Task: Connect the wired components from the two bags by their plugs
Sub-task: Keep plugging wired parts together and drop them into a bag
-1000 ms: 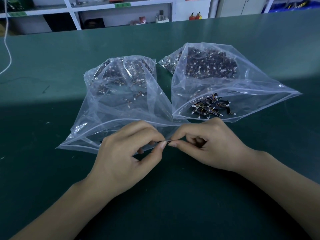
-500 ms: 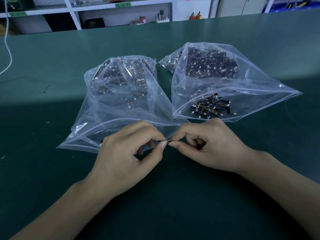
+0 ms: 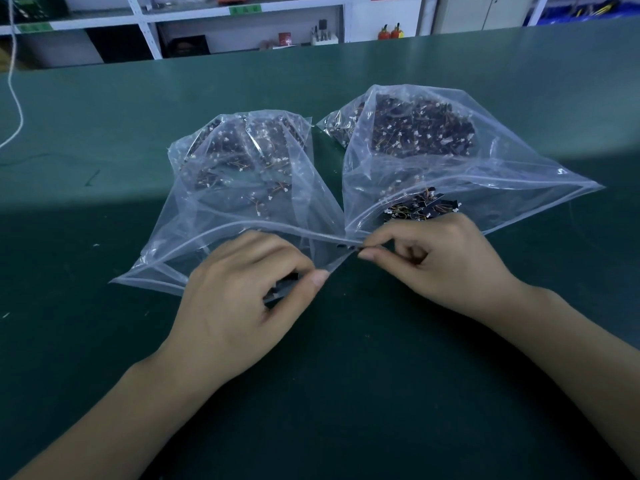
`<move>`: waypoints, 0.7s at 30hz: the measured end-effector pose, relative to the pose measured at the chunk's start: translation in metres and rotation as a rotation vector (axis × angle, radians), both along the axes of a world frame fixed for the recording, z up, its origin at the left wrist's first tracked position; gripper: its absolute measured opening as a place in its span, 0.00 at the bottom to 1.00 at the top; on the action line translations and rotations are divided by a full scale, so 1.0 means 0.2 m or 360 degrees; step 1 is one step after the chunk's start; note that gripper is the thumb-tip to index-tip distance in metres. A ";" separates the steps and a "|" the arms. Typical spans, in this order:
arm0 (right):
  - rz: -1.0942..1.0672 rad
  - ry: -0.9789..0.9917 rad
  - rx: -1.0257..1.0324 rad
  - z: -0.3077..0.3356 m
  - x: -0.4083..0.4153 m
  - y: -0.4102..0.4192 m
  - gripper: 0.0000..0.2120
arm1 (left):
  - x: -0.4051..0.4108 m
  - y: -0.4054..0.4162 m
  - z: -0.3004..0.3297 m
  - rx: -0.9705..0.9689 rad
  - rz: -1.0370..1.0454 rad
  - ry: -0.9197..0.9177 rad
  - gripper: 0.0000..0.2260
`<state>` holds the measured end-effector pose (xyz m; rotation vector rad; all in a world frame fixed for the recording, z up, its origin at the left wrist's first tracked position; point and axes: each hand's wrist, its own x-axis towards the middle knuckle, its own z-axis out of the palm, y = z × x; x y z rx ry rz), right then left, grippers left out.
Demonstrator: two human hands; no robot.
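Two clear plastic bags lie open on the green table, each full of small dark wired components with white plugs. The left bag [image 3: 221, 188] opens toward my left hand [image 3: 242, 299], whose curled fingers and thumb grip a small dark component [image 3: 282, 284] at the bag's mouth. The right bag [image 3: 485, 174] has a loose cluster of components [image 3: 419, 206] near its mouth. Just in front of it, my right hand [image 3: 446, 261] pinches a tiny dark piece [image 3: 358, 249] between thumb and forefinger. A gap separates the two hands.
The green table [image 3: 346, 393] stretches wide around the bags. A white cable [image 3: 15, 98] hangs at the far left. White shelving [image 3: 145, 32] with small items stands behind the table's far edge.
My fingertips were pressed together in front of the bags; now the hands are apart. The right hand has moved up and right toward the right bag's mouth.
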<state>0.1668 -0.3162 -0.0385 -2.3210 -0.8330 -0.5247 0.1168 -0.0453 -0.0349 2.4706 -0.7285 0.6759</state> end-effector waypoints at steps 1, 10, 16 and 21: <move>-0.0051 -0.0006 0.0030 0.00 0.01 -0.01 0.06 | 0.01 0.01 0.00 0.0045 0.0017 0.0014 0.14; -0.0507 0.0240 0.0093 -0.02 0.08 -0.08 0.09 | 0.04 0.07 -0.01 0.0242 0.0337 0.0207 0.09; -0.0746 0.0403 0.0061 0.00 0.10 -0.12 0.09 | 0.04 0.09 -0.02 0.0313 0.0444 0.0354 0.12; -0.0792 0.0300 0.0167 0.01 0.11 -0.13 0.05 | 0.03 0.09 -0.01 0.0274 0.0446 0.0335 0.10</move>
